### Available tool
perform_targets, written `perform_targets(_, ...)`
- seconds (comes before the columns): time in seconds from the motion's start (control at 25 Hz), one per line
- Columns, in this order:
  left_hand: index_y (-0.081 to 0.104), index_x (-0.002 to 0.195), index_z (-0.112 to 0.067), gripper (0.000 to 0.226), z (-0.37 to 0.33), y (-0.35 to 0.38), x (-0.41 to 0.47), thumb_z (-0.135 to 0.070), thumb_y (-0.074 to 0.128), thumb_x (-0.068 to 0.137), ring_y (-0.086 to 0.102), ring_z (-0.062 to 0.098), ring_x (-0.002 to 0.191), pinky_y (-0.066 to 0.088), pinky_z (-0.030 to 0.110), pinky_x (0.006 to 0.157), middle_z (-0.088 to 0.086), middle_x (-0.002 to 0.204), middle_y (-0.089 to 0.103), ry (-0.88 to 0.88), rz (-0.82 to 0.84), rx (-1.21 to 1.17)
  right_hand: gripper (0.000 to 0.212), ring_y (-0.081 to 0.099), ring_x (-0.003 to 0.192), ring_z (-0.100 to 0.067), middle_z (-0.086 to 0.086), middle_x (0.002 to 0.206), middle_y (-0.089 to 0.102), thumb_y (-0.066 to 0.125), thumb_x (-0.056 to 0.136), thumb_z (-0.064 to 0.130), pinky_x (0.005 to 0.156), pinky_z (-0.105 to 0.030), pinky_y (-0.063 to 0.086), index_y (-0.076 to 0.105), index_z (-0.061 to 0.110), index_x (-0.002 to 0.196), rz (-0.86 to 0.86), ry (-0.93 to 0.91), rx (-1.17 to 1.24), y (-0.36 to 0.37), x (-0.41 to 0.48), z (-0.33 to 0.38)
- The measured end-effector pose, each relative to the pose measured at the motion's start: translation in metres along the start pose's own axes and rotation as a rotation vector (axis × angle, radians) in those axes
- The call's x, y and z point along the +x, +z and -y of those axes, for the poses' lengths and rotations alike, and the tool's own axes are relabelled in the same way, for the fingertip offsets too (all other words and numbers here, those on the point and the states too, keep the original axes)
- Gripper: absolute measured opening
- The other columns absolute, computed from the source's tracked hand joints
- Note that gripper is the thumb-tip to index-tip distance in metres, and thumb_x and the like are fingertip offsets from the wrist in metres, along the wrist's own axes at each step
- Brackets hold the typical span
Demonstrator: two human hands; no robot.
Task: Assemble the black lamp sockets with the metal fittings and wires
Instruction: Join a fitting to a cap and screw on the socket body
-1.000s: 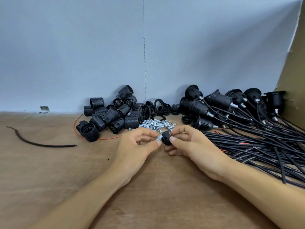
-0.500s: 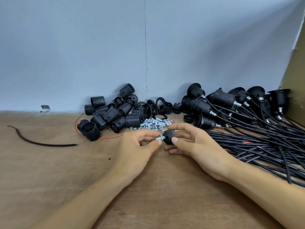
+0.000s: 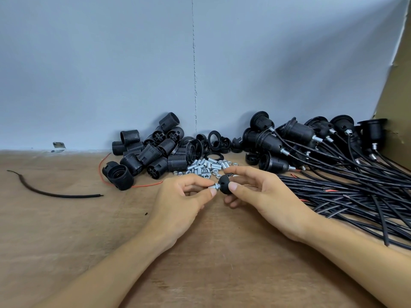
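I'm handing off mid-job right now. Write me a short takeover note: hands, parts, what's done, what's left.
Hands: the left hand pinches a metal fitting that sticks out of the black cap. The right hand holds that cap between thumb and fingers.
Parts: socket bodies and spare fittings lie behind the hands on the table.
Done: many wired sockets are piled at the right.
Left: probably seat this fitting, add wire and body, then work through the loose pile.

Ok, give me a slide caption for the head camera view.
Left hand pinches a metal fitting at the black socket cap held by the right hand.
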State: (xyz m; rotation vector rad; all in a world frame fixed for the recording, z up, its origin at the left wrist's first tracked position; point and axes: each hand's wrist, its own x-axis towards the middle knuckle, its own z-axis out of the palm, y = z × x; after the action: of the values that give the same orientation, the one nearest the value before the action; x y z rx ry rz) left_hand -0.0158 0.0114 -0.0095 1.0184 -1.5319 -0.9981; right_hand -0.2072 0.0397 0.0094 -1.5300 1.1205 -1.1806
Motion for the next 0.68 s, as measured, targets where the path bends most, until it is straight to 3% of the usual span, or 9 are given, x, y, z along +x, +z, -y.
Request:
perform_targets(0.16, 0.079, 0.086, -0.036, 0.028, -0.0014, 0.0001, -0.001, -0.008, 0.081, 0.083, 0.06, -0.005, 0.06, 0.046, 0.011, 0.058, -0.009, 0.076, 0.076, 0.064, 0.023, 0.047, 0.024, 0.062, 0.065, -0.022, -0.022, 0.086, 0.07, 0.058, 0.099, 0.03, 0.061, -0.027, 0.053, 0.072, 0.013, 0.107, -0.01, 0.042, -0.058, 0.0001, 0.0017, -0.0008)
perform_targets(0.24, 0.08, 0.087, -0.037, 0.028, -0.0016, 0.0001, -0.0015, -0.009, 0.081, 0.084, 0.059, -0.005, 0.06, 0.046, 0.012, 0.06, -0.01, 0.078, 0.077, 0.083, 0.028, 0.06, 0.043, 0.056, 0.056, -0.018, -0.02, 0.077, 0.069, 0.054, 0.097, 0.05, 0.054, -0.024, 0.046, 0.074, 0.013, 0.088, -0.03, 0.071, -0.129, 0.0003, 0.0026, -0.0001)
perform_targets(0.36, 0.08, 0.088, -0.036, 0.027, -0.002, 0.0003, -0.0018, -0.01, 0.08, 0.084, 0.059, -0.003, 0.06, 0.047, 0.013, 0.06, -0.007, 0.08, 0.078, 0.09, 0.02, 0.036, 0.061, 0.047, 0.048, -0.011, -0.003, 0.055, 0.059, 0.048, 0.09, 0.07, 0.05, -0.015, 0.039, 0.069, 0.016, 0.071, -0.034, 0.09, -0.21, -0.0019, 0.0027, 0.0015)
perform_targets(0.56, 0.081, 0.087, -0.03, 0.023, -0.0021, 0.0001, -0.0018, -0.008, 0.08, 0.084, 0.058, 0.001, 0.056, 0.048, 0.014, 0.056, -0.001, 0.079, 0.077, 0.07, -0.023, -0.035, 0.064, 0.039, 0.05, -0.011, 0.005, 0.056, 0.045, 0.045, 0.087, 0.074, 0.051, -0.02, 0.034, 0.069, 0.015, 0.079, -0.006, 0.063, -0.23, -0.0022, 0.0021, 0.0013)
perform_targets(0.68, 0.081, 0.085, -0.025, 0.019, -0.002, 0.0005, -0.0023, -0.007, 0.08, 0.084, 0.057, 0.002, 0.054, 0.047, 0.015, 0.054, 0.0, 0.077, 0.077, 0.067, -0.034, -0.035, 0.057, 0.034, 0.049, -0.012, 0.0, 0.058, 0.037, 0.05, 0.091, 0.062, 0.048, -0.02, 0.032, 0.067, 0.01, 0.077, 0.031, 0.038, -0.138, -0.0028, 0.0003, 0.003)
